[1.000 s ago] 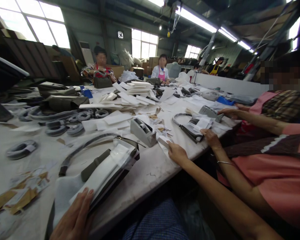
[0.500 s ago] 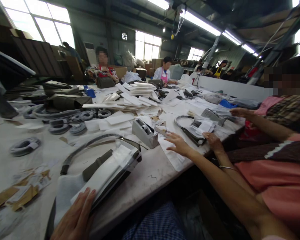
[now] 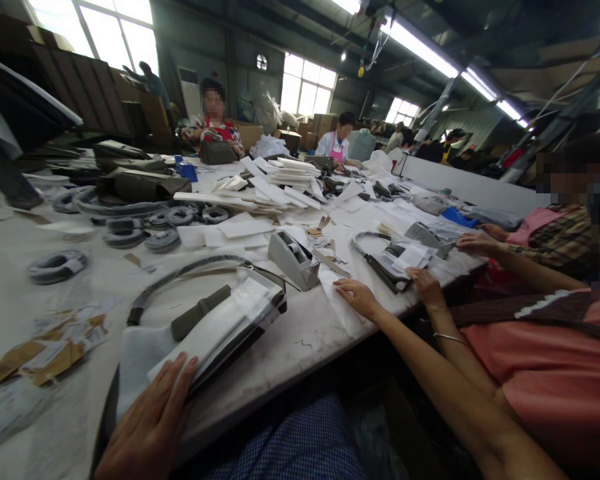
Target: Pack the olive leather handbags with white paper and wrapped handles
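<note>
My left hand (image 3: pixel 153 427) lies flat, fingers stretched, on a white sheet (image 3: pixel 205 337) that covers a dark grey bag (image 3: pixel 240 333) at the table's near edge. The bag's long strap (image 3: pixel 190 270) arcs behind it, and a folded grey piece (image 3: pixel 200 312) lies on top. My right hand (image 3: pixel 359 297) reaches out to the right and rests flat on a white paper sheet (image 3: pixel 343 313), just right of a grey tape dispenser (image 3: pixel 295 260). Neither hand holds anything.
A person in pink beside me has a braceleted hand (image 3: pixel 427 287) on another strapped bag (image 3: pixel 387 267). Further people work along the table. Coiled grey straps (image 3: pixel 57 265), stacked white sheets (image 3: pixel 260 193), brown paper scraps (image 3: pixel 35 360) and folded bags (image 3: pixel 145 187) cover the white table (image 3: pixel 300 340).
My right hand, spread near the tape dispenser half a second ago, has drawn back and settled on the paper sheet. My left hand has stayed on the bag.
</note>
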The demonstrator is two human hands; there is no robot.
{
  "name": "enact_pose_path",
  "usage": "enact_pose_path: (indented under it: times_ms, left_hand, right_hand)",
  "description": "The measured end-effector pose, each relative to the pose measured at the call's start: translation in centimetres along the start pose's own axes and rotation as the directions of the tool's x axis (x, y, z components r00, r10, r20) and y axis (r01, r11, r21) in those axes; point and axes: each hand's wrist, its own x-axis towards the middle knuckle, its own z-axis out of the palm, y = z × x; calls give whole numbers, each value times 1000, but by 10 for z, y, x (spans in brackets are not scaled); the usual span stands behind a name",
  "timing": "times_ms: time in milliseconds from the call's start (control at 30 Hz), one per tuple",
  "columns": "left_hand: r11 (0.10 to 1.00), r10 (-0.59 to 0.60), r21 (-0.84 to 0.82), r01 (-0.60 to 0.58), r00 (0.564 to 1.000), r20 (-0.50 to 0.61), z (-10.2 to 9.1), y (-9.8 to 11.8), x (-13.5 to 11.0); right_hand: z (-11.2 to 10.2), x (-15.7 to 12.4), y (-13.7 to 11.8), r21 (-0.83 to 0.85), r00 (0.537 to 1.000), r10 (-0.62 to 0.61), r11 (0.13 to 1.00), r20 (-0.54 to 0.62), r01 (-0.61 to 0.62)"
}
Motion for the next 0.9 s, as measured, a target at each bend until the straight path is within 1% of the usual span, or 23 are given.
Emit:
enact_pose_path:
  times_ms: [100,167,233,300,333,400,433,467,500,533,567,600,633,667,733,800,833,867,900]
  left_hand:
    - [1000,-3,14,3,1000,-19,0,0,0]
    - [1000,-8,20,8,1000,-25,0,1,0]
    - [1000,-19,19,20,1000,-18,-1,2,1]
    - [1000,-28,12,28,1000,-12,-2,3,1]
    - [1000,-29,6,29,999,-14,-2,3,2]
    - [1000,-24,-7,24,999,-22,-2,3,2]
    - [1000,-20,-13,20,1000,-23,-2,3,2]
    - [1000,-17,-17,16,1000,-21,-2,3,2]
    - [1000,-16,-19,15,1000,-18,-2,2,2]
    - [1000,-18,-17,18,1000,-13,-2,2,2]
    - [1000,-23,-14,23,1000,-11,-2,2,1]
    - [1000,-30,-10,30,999,-14,-2,2,1]
    - [999,-39,-7,39,999,-22,-2,1,0]
    - [999,-50,-6,50,998,-31,-3,1,0]
    - [996,-83,-18,82,995,-52,-4,0,-2]
    - [990,-140,-32,138,987,-82,-7,0,-3]
    - [985,-171,-33,169,980,-100,-8,0,-3]
    - [980,-199,-30,197,973,-115,-9,-1,-4]
    - [976,-220,-25,219,967,-127,-10,-1,-4]
  right_hand:
    - [-5,-7,-23,35,999,40,999,-30,-39]
    - [-3,-17,-47,69,997,64,996,-36,-61]
    - [3,-34,-77,108,998,63,992,-11,-61]
    - [10,-55,-109,196,997,32,980,74,-46]
    - [13,-65,-123,286,987,3,957,158,-49]
    - [18,-79,-143,433,947,-56,897,317,-92]
    - [21,-82,-148,466,938,-55,877,344,-120]
    - [24,-82,-150,462,948,-21,877,316,-134]
    - [28,-79,-149,427,970,31,894,241,-135]
    - [34,-75,-146,365,987,88,922,133,-131]
    - [41,-70,-142,282,991,131,950,31,-134]
    - [49,-65,-138,192,987,155,970,-30,-147]
    - [59,-61,-135,102,985,165,982,-40,-160]
    - [69,-58,-135,20,987,162,987,-10,-162]
    - [88,-56,-141,-82,988,110,991,104,-101]
    - [104,-53,-158,-79,977,-31,996,212,49]
    - [110,-50,-170,-42,959,-126,989,253,141]
    - [117,-45,-182,9,931,-228,972,284,235]
    - [123,-37,-195,68,892,-334,942,305,330]
